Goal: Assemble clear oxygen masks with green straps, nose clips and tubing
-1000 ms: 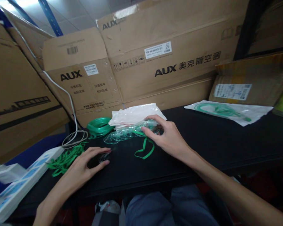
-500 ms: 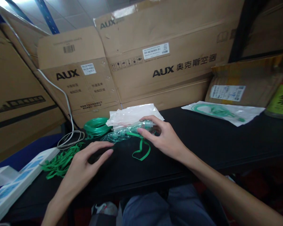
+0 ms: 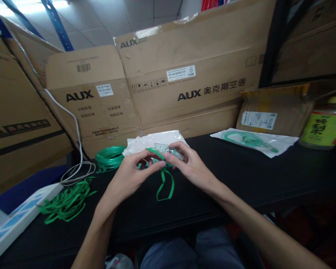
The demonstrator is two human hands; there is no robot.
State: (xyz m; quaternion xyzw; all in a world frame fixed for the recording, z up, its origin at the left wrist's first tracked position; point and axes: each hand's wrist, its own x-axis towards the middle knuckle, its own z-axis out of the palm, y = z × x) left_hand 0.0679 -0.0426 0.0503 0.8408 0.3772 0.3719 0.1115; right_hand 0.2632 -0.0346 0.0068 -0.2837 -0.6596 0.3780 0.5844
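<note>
Both my hands meet over the black table [image 3: 240, 175] on a clear plastic mask [image 3: 168, 150] with a green elastic strap [image 3: 165, 185]. My left hand [image 3: 131, 173] pinches the strap and the mask's left side. My right hand [image 3: 189, 166] grips the mask's right end with its fingertips. The strap hangs in a loop below the hands. Behind them lies a pile of white plastic bags [image 3: 151, 140]. A coil of green tubing [image 3: 109, 157] sits to the left of the pile.
A heap of green straps [image 3: 65, 201] lies at the front left, near a white and blue box [image 3: 14, 220]. A bagged mask set [image 3: 254, 141] lies at the back right, beside a yellow-labelled jar [image 3: 324, 123]. Large AUX cardboard boxes [image 3: 184, 71] wall the table's back. A white cable [image 3: 78, 164] loops down on the left.
My left hand has left the table at the front left and moved up right to join the right hand on the mask. The mask is lifted a little off the table.
</note>
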